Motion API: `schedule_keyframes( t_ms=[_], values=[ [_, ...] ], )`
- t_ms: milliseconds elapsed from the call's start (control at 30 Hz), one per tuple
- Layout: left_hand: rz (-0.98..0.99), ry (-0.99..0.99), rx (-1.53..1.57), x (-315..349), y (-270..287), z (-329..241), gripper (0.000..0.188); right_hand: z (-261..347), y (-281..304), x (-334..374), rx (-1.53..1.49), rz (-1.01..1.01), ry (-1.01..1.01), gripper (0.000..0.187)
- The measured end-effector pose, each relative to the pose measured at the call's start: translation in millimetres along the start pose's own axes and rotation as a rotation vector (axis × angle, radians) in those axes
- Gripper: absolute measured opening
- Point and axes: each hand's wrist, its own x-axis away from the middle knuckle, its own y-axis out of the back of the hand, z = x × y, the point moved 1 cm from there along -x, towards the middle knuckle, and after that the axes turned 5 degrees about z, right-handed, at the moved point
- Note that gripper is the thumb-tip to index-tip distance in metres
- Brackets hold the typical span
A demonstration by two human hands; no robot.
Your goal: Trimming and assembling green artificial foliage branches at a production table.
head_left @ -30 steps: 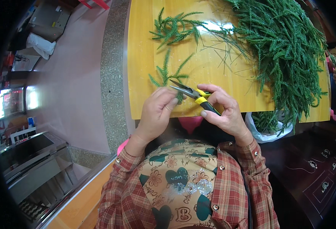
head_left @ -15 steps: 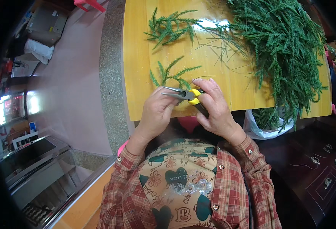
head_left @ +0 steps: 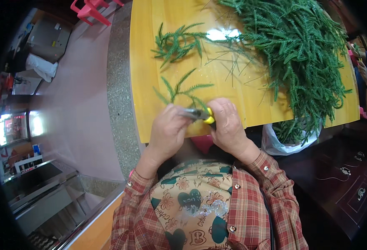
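My left hand (head_left: 166, 131) pinches the base of a small green artificial sprig (head_left: 177, 89), whose needle-like branches fan out over the near edge of the table. My right hand (head_left: 229, 125) is wrapped round long-nose pliers (head_left: 198, 113) with yellow and black handles. The jaws point left and meet the fingers of my left hand at the sprig's base. They look closed together, though motion blurs them and hides what lies between them. Beyond the sprig lies a loose bunch of similar green branches (head_left: 177, 43).
A yellow wooden table (head_left: 144, 75) carries a large heap of green branches (head_left: 304, 62) on the right and scattered thin stems (head_left: 235, 62). Below its near edge sits a white plastic bag (head_left: 273, 143) with greenery. Another person's hand (head_left: 364, 73) shows far right. Pink chairs (head_left: 92, 11) stand upper left.
The pliers' jaws were apart and now look closed at the sprig's base. My right hand has tightened round the handles. The whole view has shifted, with the table lower in it.
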Motion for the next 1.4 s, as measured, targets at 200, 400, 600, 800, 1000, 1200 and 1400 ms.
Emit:
schedule_keyframes(
  t_ms=[200, 400, 600, 800, 1000, 1200, 1400],
  values=[
    [-0.029, 0.008, 0.036, -0.9, -3.8, -12.1, 0.008, -3.3, -14.0, 6.7, 0.071, -0.067, -0.013, 0.028],
    [-0.062, 0.118, 0.218, -6.9, -13.1, -11.6, 0.011, -6.1, -10.8, 1.7, 0.040, -0.110, -0.026, 0.029],
    [-0.074, 0.128, 0.193, -10.0, -9.1, -7.2, 0.011, -5.7, -12.9, -2.1, 0.050, -0.115, 0.018, 0.041],
    [-0.058, 0.152, 0.181, -9.6, -11.1, -6.3, 0.011, -4.5, -12.7, -3.9, 0.135, -0.158, 0.026, 0.042],
    [-0.085, 0.169, 0.226, -9.9, -18.3, -8.9, 0.012, -7.2, -11.3, 0.4, 0.060, -0.123, -0.042, 0.038],
    [-0.065, 0.096, 0.134, -15.0, -16.7, -6.3, 0.013, -13.7, -8.7, -3.6, -0.169, -0.097, -0.028, 0.034],
    [-0.020, 0.060, 0.191, -24.9, -16.1, -3.7, 0.013, -21.3, -10.4, -5.6, -0.235, -0.108, -0.036, 0.031]
  ],
)
